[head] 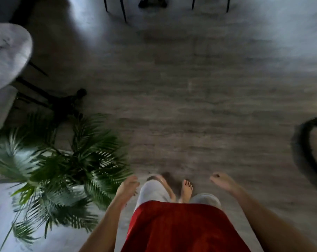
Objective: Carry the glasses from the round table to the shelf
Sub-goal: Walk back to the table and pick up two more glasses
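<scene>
The view is blurred and looks straight down at a wooden floor. A round marble table (pixel 7 51) shows at the left edge, with faint glassy glints on its top that may be glasses; I cannot tell. My left hand (pixel 127 188) hangs beside my left thigh, fingers loosely curled, holding nothing. My right hand (pixel 222 180) hangs out to the right, fingers loosely apart, holding nothing. No shelf is in view. My bare feet stand on the floor between the hands.
A green palm plant (pixel 66 160) spreads at the lower left, close to my left hand. Black chair legs (pixel 123 10) stand at the top. A dark round object (pixel 312 142) sits at the right edge. Open wooden floor (pixel 190 88) lies ahead.
</scene>
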